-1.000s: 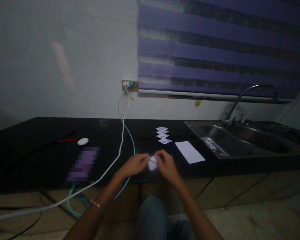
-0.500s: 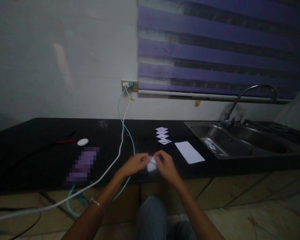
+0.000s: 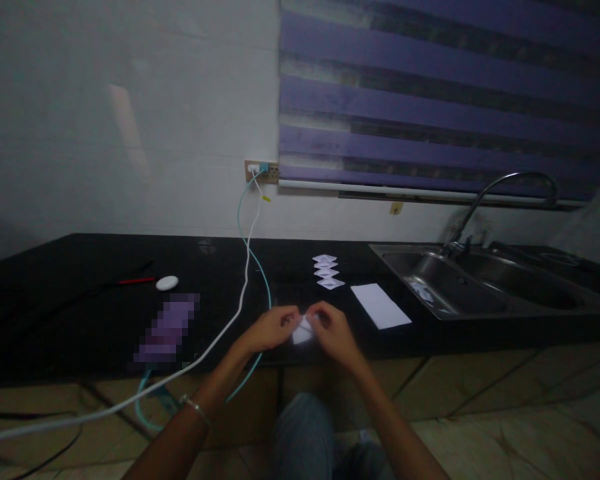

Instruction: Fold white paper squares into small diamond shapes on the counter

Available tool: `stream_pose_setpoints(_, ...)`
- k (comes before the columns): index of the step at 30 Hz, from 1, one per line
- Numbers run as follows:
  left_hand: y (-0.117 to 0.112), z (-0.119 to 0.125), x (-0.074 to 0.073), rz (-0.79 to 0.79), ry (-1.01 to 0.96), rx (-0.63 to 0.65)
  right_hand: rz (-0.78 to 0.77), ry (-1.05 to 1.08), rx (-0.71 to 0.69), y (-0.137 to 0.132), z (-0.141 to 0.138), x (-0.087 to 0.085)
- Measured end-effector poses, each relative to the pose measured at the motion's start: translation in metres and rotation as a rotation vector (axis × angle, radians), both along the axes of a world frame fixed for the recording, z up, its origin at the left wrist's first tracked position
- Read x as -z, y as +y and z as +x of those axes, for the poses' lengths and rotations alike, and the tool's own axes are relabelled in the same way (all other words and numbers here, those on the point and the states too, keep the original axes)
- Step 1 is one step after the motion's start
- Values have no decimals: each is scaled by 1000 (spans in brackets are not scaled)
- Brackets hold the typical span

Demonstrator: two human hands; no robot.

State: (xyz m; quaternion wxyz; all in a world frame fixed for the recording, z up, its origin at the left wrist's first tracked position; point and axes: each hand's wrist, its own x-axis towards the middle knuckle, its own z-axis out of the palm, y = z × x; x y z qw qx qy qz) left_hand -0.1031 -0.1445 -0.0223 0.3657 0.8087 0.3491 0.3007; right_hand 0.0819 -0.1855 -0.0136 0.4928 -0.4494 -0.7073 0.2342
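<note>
Near the counter's front edge, a small folded piece of white paper (image 3: 302, 333) is pinched between my two hands. My left hand (image 3: 274, 327) closes its fingers on the paper's left side, and my right hand (image 3: 333, 331) grips the upper right side. The fingertips nearly meet at the top of the paper and hide its upper edge. Just beyond my hands lies a column of several folded white paper pieces (image 3: 327, 271), each diamond-shaped. To the right of my right hand rests a flat stack or sheet of white paper (image 3: 381, 307).
A double steel sink (image 3: 460, 283) with a curved faucet (image 3: 500, 177) is at the right. White (image 3: 244, 283) and teal (image 3: 266, 273) cables cross the dark counter (image 3: 90, 313) from the wall socket. At left lie a blurred purple object (image 3: 167, 328), a white oval object (image 3: 167, 283) and a red pen-like object (image 3: 137, 281).
Both hands stay at nearly the same place, still pinching the paper, with only slight finger movement. The whole view has shifted a little.
</note>
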Motion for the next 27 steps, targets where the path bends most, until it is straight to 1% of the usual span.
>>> stream_pose_setpoints(5, -1, 0, -1, -9, 7, -17, -2, 77, -17, 2, 1, 3)
stream_pose_setpoints(10, -2, 0, -2, 9, 16, -24, -39, 191, -39, 5, 2, 8)
stream_pose_setpoints(16, -6, -1, -10, 62, 14, -2, -107, 261, -82, 9, 3, 11)
stream_pose_setpoints(19, -8, -1, -13, 48, -9, -4, -137, 282, -99, 10, 4, 11)
stream_pose_setpoints(22, -7, -1, -13, 14, -11, 7, -141, 284, -96, 11, 4, 11)
stream_pose_setpoints(27, -5, -1, -10, -32, 65, -8, -147, 304, -101, 10, 5, 11)
